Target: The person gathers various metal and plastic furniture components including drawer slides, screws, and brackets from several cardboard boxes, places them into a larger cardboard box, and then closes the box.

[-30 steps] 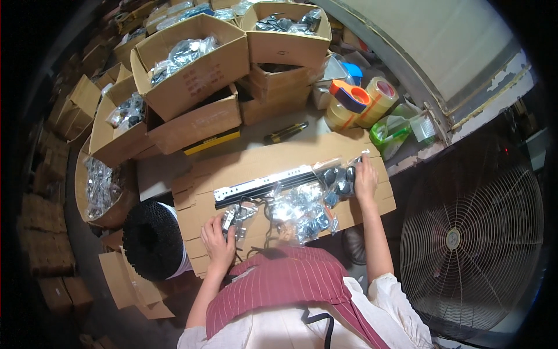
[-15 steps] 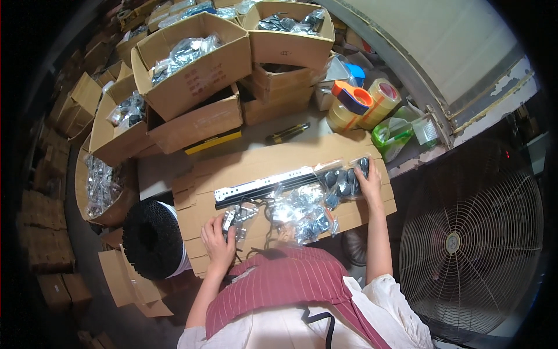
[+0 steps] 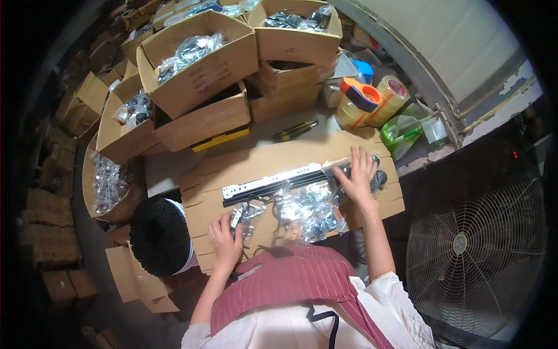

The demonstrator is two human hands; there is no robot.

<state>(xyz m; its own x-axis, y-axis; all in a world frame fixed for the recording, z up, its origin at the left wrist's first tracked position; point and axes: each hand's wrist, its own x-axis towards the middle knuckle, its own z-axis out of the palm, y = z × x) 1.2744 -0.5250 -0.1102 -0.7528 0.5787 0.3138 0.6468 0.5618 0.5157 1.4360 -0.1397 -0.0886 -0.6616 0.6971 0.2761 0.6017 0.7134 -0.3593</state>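
Note:
A flat cardboard sheet (image 3: 267, 163) lies in front of me. Across it run long white and black drawer slides (image 3: 273, 185). My right hand (image 3: 358, 180) lies open, fingers spread, over a clear bag of round black castors (image 3: 379, 179) at the slides' right end; it covers part of that bag. At the slides' left end, my left hand (image 3: 225, 237) has thumb and fingers around the edge of a small clear bag of metal fittings (image 3: 243, 216). Between my hands sit clear bags of small hardware (image 3: 311, 212), below the slides.
Open cartons of bagged parts (image 3: 200, 70) stand behind the sheet. A utility knife (image 3: 296, 131), tape rolls (image 3: 381, 104) and an orange tape dispenser (image 3: 361, 95) lie beyond it. A bundle of black strips (image 3: 158, 237) stands left; a large caged fan (image 3: 465, 244) stands right.
My right hand has moved left from the outer end of the castor bag and now lies flatter across it. My left hand stays at the small bag. The whole view has shifted slightly.

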